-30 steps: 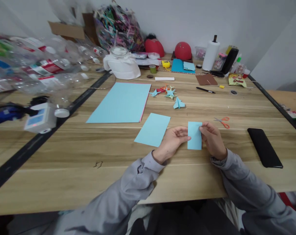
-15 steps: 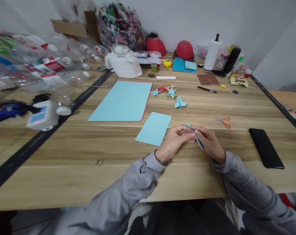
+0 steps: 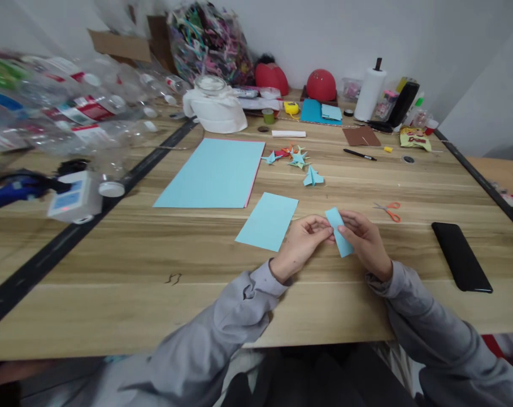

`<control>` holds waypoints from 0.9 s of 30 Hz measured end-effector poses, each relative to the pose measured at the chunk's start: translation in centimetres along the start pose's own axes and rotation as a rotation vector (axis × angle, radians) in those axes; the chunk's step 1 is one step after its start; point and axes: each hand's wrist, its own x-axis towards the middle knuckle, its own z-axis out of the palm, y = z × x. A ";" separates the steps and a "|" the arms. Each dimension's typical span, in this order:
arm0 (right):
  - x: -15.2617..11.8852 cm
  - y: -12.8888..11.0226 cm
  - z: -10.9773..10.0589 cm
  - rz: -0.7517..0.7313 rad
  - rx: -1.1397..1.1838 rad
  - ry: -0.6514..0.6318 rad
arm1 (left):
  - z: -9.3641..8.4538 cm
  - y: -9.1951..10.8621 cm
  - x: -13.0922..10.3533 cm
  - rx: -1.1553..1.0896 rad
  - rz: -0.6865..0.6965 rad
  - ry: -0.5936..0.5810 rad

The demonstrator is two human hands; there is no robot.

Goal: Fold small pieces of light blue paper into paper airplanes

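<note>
A small folded strip of light blue paper [image 3: 340, 238] is held between both hands above the table. My left hand [image 3: 306, 240] pinches its left edge with thumb and fingers. From the other side my right hand [image 3: 365, 242] grips it, thumb on the front face and fingers behind. Flat on the table, just left of my left hand, lies a blue paper rectangle [image 3: 268, 220]. Farther back is a stack of large blue sheets [image 3: 212, 172] with a pink edge. A folded blue paper plane [image 3: 313, 176] stands beyond my hands, near several small colourful folded pieces [image 3: 298, 158].
Orange-handled scissors [image 3: 390, 211] and a black phone [image 3: 460, 257] lie to the right. A black pen [image 3: 360, 154] and brown paper [image 3: 361, 136] are farther back. Plastic bottles [image 3: 87, 110] crowd the left side, near a white box with a cable [image 3: 75, 198].
The folded blue paper has turned from edge-on so that its broad face now shows. Both hands keep hold of it in nearly the same place.
</note>
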 end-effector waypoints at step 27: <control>-0.3 1.7 -0.2 -0.077 -0.208 -0.102 | 0.1 -0.2 0.0 0.352 0.047 0.015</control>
